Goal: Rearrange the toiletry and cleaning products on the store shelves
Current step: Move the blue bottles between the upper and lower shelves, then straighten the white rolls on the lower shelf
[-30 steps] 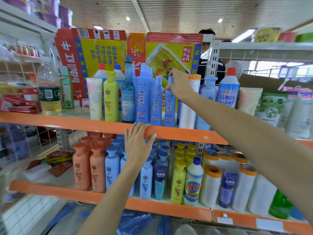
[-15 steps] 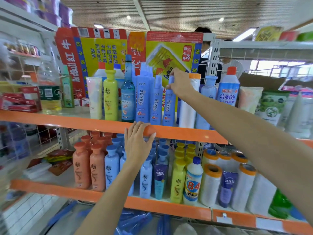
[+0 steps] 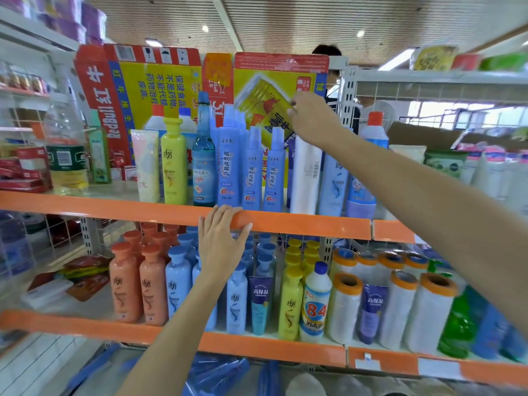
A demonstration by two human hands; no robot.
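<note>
My right hand (image 3: 311,118) hovers over the upper shelf, just above the white roll (image 3: 305,172) and up and right of the nearest blue spray bottle (image 3: 274,170). Its fingers are loosely curled and nothing shows between them; it does not touch the bottle's cap. More blue spray bottles (image 3: 228,164) stand to the left, with a dark blue bottle (image 3: 203,167), a yellow bottle (image 3: 173,161) and a pale tube (image 3: 148,164). My left hand (image 3: 220,241) rests flat on the orange front edge of the upper shelf (image 3: 300,224), fingers straight.
Red Bull cartons (image 3: 160,90) stand behind the upper row. The lower shelf (image 3: 257,345) holds orange, blue and yellow bottles, an 84 disinfectant bottle (image 3: 314,304) and several orange-capped film rolls (image 3: 397,310). Someone stands behind the shelving (image 3: 327,50).
My right hand let go of the blue spray bottle's cap and rose up and to the right. The left hand stayed on the shelf edge.
</note>
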